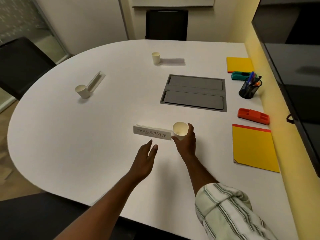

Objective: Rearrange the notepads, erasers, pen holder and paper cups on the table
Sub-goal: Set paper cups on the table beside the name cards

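Two hands: right hand [186, 141] grips a white, empty paper cup [180, 130]; left hand [144, 160] hovers open-palmed.

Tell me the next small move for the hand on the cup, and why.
Probably set the cup down and let go. The right hand grips it beside the right end of the name card, the same pairing as the two other cup-and-card sets on the table. The left hand hovers open, holding nothing.

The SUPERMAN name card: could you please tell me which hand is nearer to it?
Left. The left hand hovers open just in front of the card; the right hand holds the cup at its right end.
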### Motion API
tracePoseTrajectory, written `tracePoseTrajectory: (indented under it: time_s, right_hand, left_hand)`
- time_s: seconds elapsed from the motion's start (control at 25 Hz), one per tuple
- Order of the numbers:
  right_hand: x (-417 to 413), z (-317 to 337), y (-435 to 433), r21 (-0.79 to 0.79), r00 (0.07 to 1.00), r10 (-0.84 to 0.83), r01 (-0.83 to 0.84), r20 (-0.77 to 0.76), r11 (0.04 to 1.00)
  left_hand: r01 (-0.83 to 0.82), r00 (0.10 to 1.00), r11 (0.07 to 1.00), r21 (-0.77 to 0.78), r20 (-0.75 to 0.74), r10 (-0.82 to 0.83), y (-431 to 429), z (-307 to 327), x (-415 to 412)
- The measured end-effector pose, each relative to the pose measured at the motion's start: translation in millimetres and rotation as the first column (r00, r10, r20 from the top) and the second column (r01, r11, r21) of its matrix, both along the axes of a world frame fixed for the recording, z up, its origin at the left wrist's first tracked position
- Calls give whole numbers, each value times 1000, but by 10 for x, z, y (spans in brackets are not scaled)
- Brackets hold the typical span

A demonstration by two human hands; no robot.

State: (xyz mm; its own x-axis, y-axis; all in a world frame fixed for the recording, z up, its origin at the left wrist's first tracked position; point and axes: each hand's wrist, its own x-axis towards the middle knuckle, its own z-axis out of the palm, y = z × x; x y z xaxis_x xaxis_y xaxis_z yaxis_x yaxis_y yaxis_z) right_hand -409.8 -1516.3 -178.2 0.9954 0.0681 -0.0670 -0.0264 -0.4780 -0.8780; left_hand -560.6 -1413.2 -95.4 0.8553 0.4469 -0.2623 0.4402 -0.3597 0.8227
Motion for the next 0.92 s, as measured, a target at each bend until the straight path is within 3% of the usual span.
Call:
tracePoseTrajectory:
  time_s: [0.24, 0.92]
  right_hand:
    - [166, -329, 50, -36, 998, 16, -18, -54, 999]
    - [225, -572, 133, -135, 997, 33, -42, -70, 990]
  left_hand:
    - [-89, 996, 995, 35, -12, 90, 171, -131, 1]
    - [-44, 996, 985, 169, -63, 55, 267, -135, -32]
